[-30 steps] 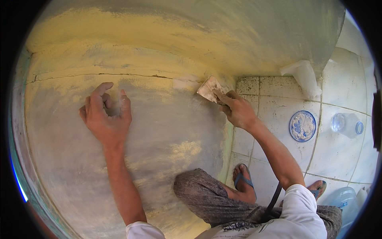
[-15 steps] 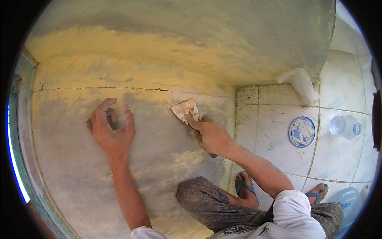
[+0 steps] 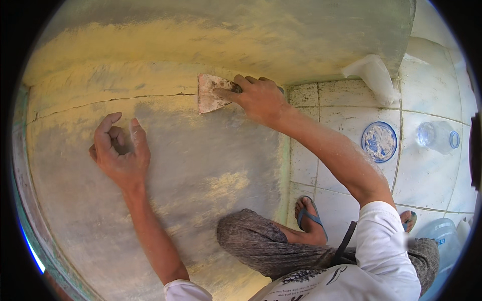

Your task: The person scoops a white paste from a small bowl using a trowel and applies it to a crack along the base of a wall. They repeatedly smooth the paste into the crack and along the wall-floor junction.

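Note:
My right hand [image 3: 258, 100] is closed on a putty knife; its wide, putty-stained blade [image 3: 208, 94] lies against a long crack [image 3: 125, 98] in a grey surface painted with uneven yellow patches [image 3: 186, 165]. The blade is at the crack's right-hand part, below a bend where the upper painted face [image 3: 226, 35] begins. Lower left, my left hand [image 3: 118, 150] hovers over or rests on the surface, fingers curled and dusty, thumb apart, with nothing visible in it.
On the tiled floor [image 3: 341, 130] at right lie a round blue lid with white paste [image 3: 379, 142], a clear bottle [image 3: 437, 136] and a white plastic bag [image 3: 379, 83]. A large blue jug [image 3: 434, 231] sits lower right, beside my sandalled feet. A greenish frame [image 3: 22, 165] edges the left side.
My right hand with the putty knife has swung down, then up again, and now sits farther left along the crack. The view has shifted slightly; my left hand keeps its curled shape.

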`<state>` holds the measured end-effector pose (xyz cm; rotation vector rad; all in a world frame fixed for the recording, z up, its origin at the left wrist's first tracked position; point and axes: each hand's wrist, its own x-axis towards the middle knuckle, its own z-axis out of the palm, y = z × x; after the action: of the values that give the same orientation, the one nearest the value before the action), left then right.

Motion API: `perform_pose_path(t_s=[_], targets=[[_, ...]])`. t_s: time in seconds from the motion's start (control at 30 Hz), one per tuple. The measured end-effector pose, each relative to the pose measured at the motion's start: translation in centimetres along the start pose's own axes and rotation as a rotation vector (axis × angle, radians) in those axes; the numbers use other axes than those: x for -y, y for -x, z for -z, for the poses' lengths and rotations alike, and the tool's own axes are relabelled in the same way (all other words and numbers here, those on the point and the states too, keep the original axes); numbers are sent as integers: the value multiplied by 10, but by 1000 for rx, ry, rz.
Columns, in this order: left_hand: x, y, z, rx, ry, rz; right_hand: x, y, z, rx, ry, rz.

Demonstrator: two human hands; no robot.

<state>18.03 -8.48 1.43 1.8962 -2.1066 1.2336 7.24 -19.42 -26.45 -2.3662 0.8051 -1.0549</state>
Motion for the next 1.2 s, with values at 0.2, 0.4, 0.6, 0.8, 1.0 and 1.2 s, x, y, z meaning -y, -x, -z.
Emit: perform_pose_path(t_s=[0.2,0.4,0.6,0.8,1.0,1.2], targets=[[-2,-2,-4,-3,26,7,-41,77,-41,195,-52,-155],[-2,-3,-4,-21,1,-25,-7,85,-15,241,-391,-278],[-2,-2,-4,-27,17,-13,24,22,-2,81,-377,-164],[1,1,-4,-34,32,-13,28,-4,-14,-40,-303,-123],[0,-7,-1,-48,21,-38,8,31,-10,87,-198,-222],[-3,4,-5,-28,11,-18,29,-14,28,28,-192,-56]])
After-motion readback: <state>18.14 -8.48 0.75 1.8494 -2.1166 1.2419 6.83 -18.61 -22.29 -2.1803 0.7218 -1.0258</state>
